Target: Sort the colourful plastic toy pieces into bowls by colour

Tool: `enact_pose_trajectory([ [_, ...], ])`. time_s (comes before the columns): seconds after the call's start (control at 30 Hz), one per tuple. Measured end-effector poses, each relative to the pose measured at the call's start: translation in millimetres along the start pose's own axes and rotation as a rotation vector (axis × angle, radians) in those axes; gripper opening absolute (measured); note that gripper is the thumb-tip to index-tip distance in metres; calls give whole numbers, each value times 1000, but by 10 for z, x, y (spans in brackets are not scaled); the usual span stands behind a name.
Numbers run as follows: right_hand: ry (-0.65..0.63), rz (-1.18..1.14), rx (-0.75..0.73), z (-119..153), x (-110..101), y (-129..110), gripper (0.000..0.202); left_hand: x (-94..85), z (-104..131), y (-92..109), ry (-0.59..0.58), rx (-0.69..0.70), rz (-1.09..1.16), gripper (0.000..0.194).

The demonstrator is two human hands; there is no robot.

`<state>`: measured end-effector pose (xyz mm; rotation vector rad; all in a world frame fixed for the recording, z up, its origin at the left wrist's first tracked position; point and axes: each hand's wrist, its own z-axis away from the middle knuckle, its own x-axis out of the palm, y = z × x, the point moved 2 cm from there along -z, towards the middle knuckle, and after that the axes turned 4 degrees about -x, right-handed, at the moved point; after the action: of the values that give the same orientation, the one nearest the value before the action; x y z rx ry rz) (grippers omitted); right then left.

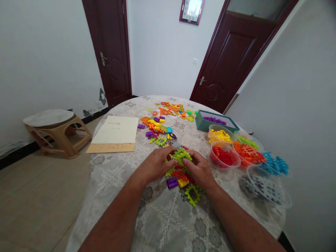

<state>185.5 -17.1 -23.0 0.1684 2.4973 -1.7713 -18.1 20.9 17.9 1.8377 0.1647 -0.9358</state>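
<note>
Between my two hands is a lime-green toothed building piece (181,155). My left hand (159,163) is closed on its left side, the thumb pressed along it. On the right side, my right hand (200,168) grips the same piece with thumb and fingers. Just below lie orange-red toothed pieces (180,175), a purple tube piece (172,183), a yellow piece (183,182) and a lime-green ring piece (192,195). Whether these join the held piece cannot be made out, as my fingers hide part of it.
Loose coloured pieces (157,127) spread beyond my hands. At right stand tubs of red pieces (222,156), yellow pieces (221,136), orange pieces (249,152) and grey pieces (265,189), plus a green box (202,123). Paper sheets (115,129) lie left; a stool (56,131) stands beyond the table.
</note>
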Motion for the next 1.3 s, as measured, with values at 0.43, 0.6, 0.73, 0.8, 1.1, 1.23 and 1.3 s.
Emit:
enact_pose_trajectory([
  [0.43,-44,-451,158,46,63,-12,30,2,-51,38,-52,-63,357,39],
  [0.6,-5,-386,173,58,85,-25,43,27,-64,57,26,-65,255,39],
  [0.73,26,-434,201,59,102,-13,44,22,-73,71,76,-120,226,38],
  [0.8,22,-471,216,57,102,-1,44,18,-81,57,102,-151,242,38],
  [1.1,-27,-400,265,17,95,41,49,40,-102,34,-28,-123,369,37],
  [1.23,-51,-311,252,-22,49,-135,39,7,-104,37,-119,-174,403,46],
  [1.3,-57,-178,224,-11,-27,-309,34,-13,-109,31,-134,-176,407,49],
])
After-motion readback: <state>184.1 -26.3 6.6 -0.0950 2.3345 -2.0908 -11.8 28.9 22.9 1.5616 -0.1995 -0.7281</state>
